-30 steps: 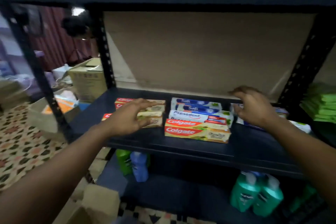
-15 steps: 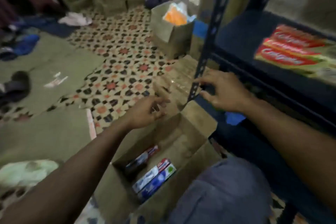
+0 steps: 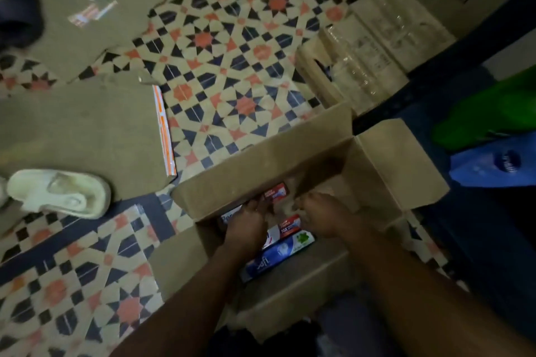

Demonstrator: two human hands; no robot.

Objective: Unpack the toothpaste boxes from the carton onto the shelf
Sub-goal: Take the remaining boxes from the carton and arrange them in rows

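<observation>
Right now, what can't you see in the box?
- Head view: how many toothpaste boxes remain; both hands and the carton wall cover them.
- Left hand grip: fingertips hidden, unclear if holding.
- Right hand grip: blurred, same.

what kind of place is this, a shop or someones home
Probably a small shop's stockroom: an open brown cardboard carton of toothpaste boxes, taped cardboard cartons on patterned tiles, flattened cardboard.
</observation>
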